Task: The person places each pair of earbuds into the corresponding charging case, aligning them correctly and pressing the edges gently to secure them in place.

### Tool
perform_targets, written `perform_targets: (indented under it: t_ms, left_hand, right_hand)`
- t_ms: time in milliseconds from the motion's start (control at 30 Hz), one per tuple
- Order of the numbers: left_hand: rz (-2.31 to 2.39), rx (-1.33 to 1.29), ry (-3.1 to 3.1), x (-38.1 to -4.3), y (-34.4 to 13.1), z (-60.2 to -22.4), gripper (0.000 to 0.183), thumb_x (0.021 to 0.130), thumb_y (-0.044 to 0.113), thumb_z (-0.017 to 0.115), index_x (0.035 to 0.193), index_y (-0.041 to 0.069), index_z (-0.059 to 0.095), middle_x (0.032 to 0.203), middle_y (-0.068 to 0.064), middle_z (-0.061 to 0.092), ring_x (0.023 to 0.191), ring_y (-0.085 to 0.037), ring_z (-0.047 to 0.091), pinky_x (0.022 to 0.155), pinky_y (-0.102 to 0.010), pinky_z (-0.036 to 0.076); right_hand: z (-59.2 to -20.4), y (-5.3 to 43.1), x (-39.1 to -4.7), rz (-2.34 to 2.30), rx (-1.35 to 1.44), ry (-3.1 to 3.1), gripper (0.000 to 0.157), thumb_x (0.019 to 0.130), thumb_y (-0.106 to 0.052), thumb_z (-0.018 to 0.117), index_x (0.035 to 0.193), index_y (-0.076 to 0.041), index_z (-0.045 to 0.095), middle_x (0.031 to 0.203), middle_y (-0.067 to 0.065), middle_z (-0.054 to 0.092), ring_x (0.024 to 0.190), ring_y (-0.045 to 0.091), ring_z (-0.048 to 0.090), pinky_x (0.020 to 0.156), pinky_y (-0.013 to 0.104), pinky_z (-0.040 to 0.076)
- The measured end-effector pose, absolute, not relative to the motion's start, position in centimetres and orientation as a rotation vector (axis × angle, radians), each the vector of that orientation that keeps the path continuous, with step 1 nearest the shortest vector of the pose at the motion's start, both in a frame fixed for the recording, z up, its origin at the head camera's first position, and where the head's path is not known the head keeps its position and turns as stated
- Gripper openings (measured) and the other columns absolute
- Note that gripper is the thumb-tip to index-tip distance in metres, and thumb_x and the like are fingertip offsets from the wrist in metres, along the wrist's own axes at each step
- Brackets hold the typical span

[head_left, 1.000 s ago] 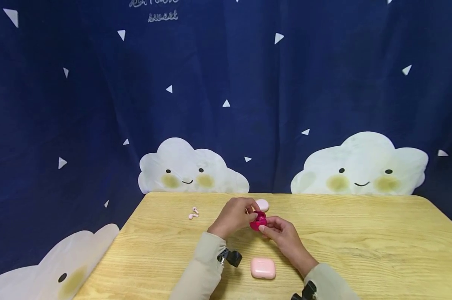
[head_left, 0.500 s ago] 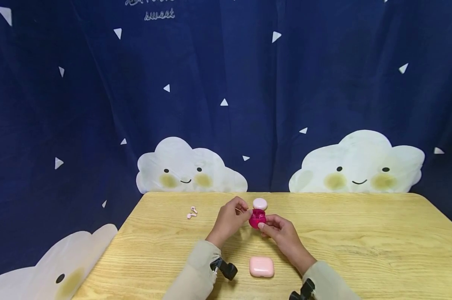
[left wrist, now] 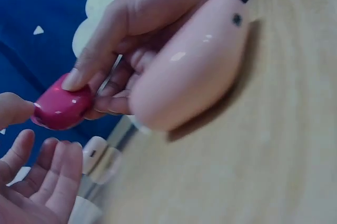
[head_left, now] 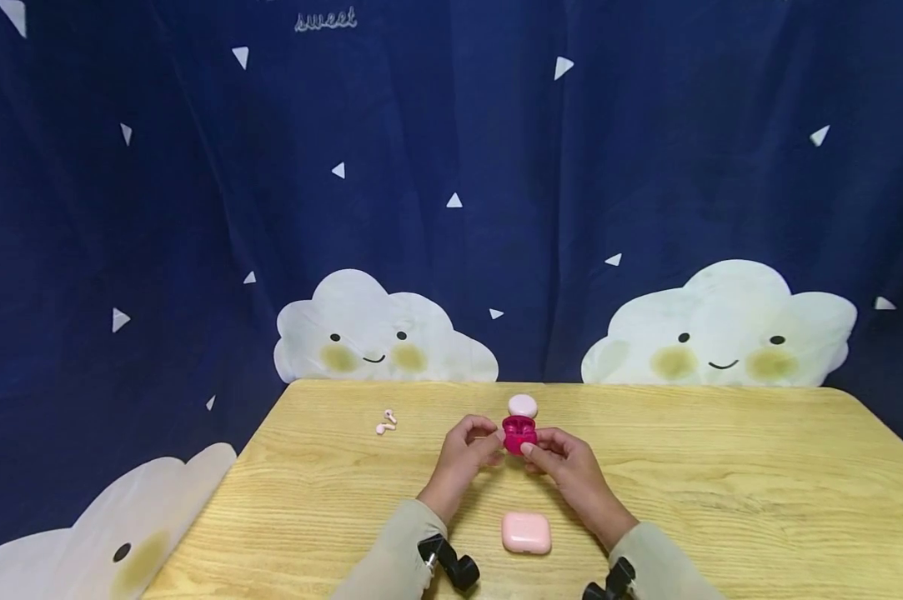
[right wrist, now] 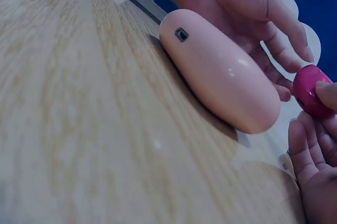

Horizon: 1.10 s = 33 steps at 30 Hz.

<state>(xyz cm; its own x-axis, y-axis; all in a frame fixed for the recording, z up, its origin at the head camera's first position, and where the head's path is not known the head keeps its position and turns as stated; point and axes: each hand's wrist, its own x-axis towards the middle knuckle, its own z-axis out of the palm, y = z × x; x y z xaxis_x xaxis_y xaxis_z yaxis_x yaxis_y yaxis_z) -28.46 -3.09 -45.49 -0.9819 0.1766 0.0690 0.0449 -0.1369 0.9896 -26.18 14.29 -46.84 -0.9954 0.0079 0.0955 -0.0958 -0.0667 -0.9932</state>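
My right hand (head_left: 571, 471) holds a small magenta earbud case (head_left: 520, 437) up over the table, with the thumb on its front. The case's lid is tilted back, and the darker inside faces up in the head view. At the case's left edge is my left hand (head_left: 462, 458), its fingers loosely bent. In the left wrist view one fingertip of the left hand (left wrist: 45, 176) meets the side of the magenta case (left wrist: 62, 104), while the other fingers spread below it. A glossy pink case (right wrist: 221, 71) lies on the table nearer the body, between the forearms.
Just behind the magenta case sits a round pale pink case (head_left: 522, 405). Two pale pink earbuds (head_left: 387, 422) lie at the back left of the wooden table (head_left: 721, 483). A dark blue curtain (head_left: 451, 125) with clouds hangs behind the table.
My left hand has drawn back from over the magenta case to its left side, exposing the case's inside and the round pale case behind. The right hand keeps its hold.
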Motion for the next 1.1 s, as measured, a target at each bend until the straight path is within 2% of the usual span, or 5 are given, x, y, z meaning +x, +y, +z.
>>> perform_targets:
  t_ms: [200,533,867,1100]
  left_hand:
    - [2.321,0.29,1.924,-28.4,-2.8,-46.6,0.028,0.089,0.011,0.068,0.109,-0.005,0.058,0.1,-0.014,0.063,0.082,-0.018,0.065,0.077,-0.041,0.056]
    - [2.298,0.351,1.946,-28.4,-2.8,-46.8,0.028,0.089,0.012,0.069,0.108,-0.006,0.061,0.089,-0.007,0.064,0.082,-0.019,0.064,0.073,-0.042,0.057]
    - [2.295,0.333,1.95,-28.4,-2.9,-46.8,0.025,0.089,0.008,0.068,0.106,-0.008,0.06,0.085,-0.005,0.063,0.078,-0.017,0.064,0.074,-0.039,0.057]
    - [2.281,0.326,1.954,-28.3,-2.9,-46.9,0.028,0.09,0.008,0.067,0.11,-0.008,0.057,0.086,-0.007,0.063,0.076,-0.016,0.064,0.075,-0.038,0.057]
  right_hand:
    - [-46.7,14.4,-26.2,2.247,0.099,-2.095,0.03,0.087,-0.008,0.07,0.109,0.011,0.06,0.093,0.016,0.065,0.082,0.026,0.066,0.073,0.035,0.057]
    - [-46.8,14.5,-26.3,2.207,0.087,-2.136,0.03,0.086,-0.012,0.072,0.108,0.006,0.063,0.094,0.014,0.065,0.083,0.023,0.065,0.073,0.033,0.057]
    - [-46.9,14.8,-26.3,2.238,0.086,-2.101,0.045,0.088,-0.015,0.071,0.129,-0.004,0.054,0.102,0.018,0.066,0.087,0.023,0.068,0.076,0.032,0.056]
    - [-46.9,14.9,-26.2,2.22,0.146,-2.133,0.052,0.089,-0.017,0.07,0.136,-0.005,0.048,0.109,0.02,0.066,0.088,0.018,0.068,0.077,0.033,0.056]
